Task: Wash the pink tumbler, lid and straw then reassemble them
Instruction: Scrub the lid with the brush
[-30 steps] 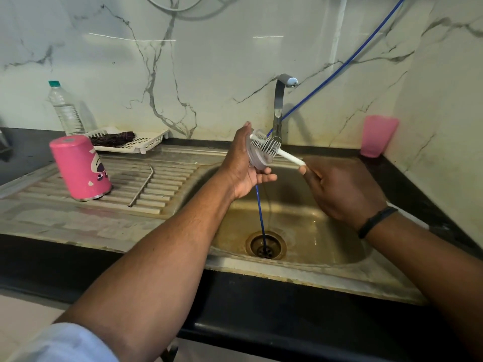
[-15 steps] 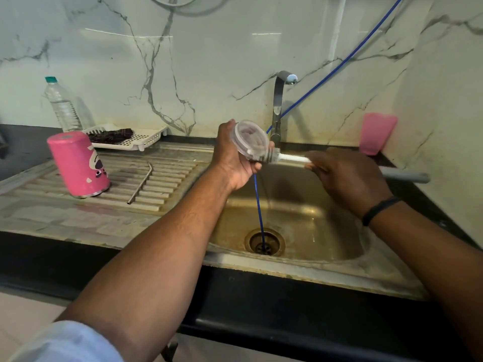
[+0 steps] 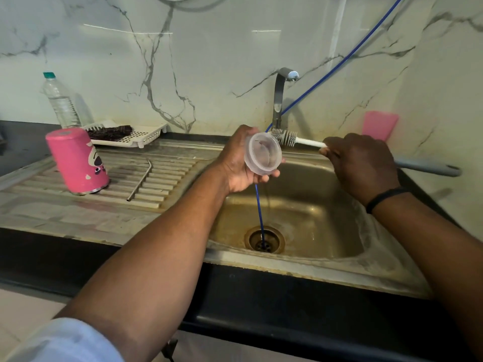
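Note:
My left hand grips the clear round lid over the sink basin, its flat face turned toward me. My right hand holds the handle of a white bottle brush, whose bristle head sits just behind the lid's upper edge. The pink tumbler stands upside down on the draining board at the left. The bent metal straw lies on the board's ridges to the right of the tumbler.
A tap rises behind the basin, and a blue hose runs down into the drain. A pink cup stands at the back right corner. A water bottle and a white tray sit at the back left.
The lid has been turned from edge-on to facing me and lowered a little. The brush head has come off the lid's face and now sits behind its upper edge.

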